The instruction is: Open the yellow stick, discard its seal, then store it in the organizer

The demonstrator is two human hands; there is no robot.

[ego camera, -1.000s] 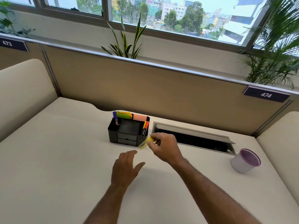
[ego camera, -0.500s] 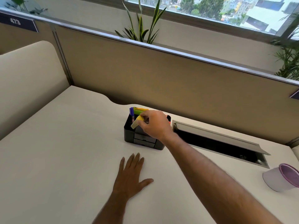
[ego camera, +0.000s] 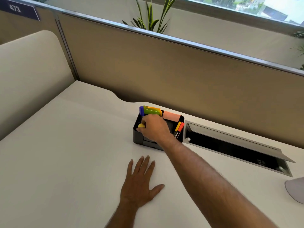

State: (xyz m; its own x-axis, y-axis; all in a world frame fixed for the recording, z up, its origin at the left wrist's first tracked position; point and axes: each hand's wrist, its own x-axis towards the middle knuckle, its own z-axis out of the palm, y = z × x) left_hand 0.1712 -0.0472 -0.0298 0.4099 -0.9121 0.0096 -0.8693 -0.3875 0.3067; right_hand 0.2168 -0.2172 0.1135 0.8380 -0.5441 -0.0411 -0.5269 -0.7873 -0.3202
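Observation:
The black organizer [ego camera: 137,139] stands at the back of the white desk. My right hand [ego camera: 155,128] reaches over its left front compartment with fingers closed around the yellow stick [ego camera: 141,126]. Only the stick's rounded end shows at the compartment's rim; the rest is hidden by my fingers. My left hand [ego camera: 139,183] lies flat on the desk in front of the organizer, fingers spread, holding nothing. The organizer also holds a purple marker [ego camera: 141,110], green and orange sticky notes [ego camera: 152,111], a pink pad [ego camera: 171,117] and yellow and red markers [ego camera: 179,128].
A cable hatch with a raised grey lid [ego camera: 233,142] opens right of the organizer. A white cup [ego camera: 295,190] stands at the desk's right edge, partly cut off. A tan partition [ego camera: 148,66] runs behind the desk, with a plant [ego camera: 151,15] beyond it.
My right hand carried the yellow stick from in front of the organizer up over it and down to the left front compartment. My left hand settled flat on the desk.

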